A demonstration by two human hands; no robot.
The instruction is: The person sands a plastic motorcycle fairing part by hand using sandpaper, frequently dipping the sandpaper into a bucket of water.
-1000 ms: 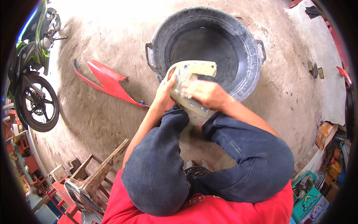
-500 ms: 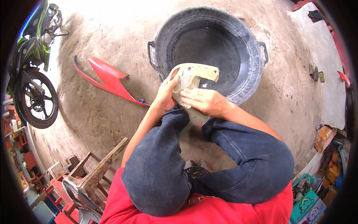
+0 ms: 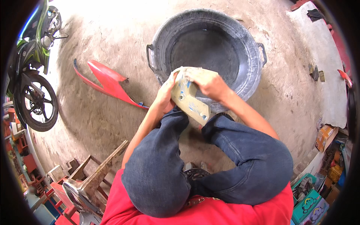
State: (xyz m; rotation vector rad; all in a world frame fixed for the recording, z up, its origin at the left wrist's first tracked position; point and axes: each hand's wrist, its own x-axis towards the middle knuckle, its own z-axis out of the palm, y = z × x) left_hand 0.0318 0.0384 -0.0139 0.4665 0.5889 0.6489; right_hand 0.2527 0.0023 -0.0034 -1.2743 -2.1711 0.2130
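A cream-coloured motorcycle body panel (image 3: 189, 102) with blue patches and round holes is held up over my knees, at the near rim of a black tub (image 3: 255, 80). My left hand (image 3: 165, 96) is closed around the panel's left side. Bent over its upper arm, my right hand (image 3: 208, 83) presses closed fingers against the surface. Whether something thin lies under those fingertips is hidden. Inside the tub is dark, shallow water (image 3: 204, 52).
A red motorcycle panel (image 3: 107, 80) lies on the concrete floor to the left. Beyond it stands a motorcycle (image 3: 37, 93). A wooden stool-like frame (image 3: 90, 180) is near left; boxes (image 3: 309, 204) and clutter line the near right. Dark scraps (image 3: 315, 72) lie far right.
The panel has turned in my hands, so its lower arm now points toward my knees. My right hand has moved up from the panel's middle to its upper arm.
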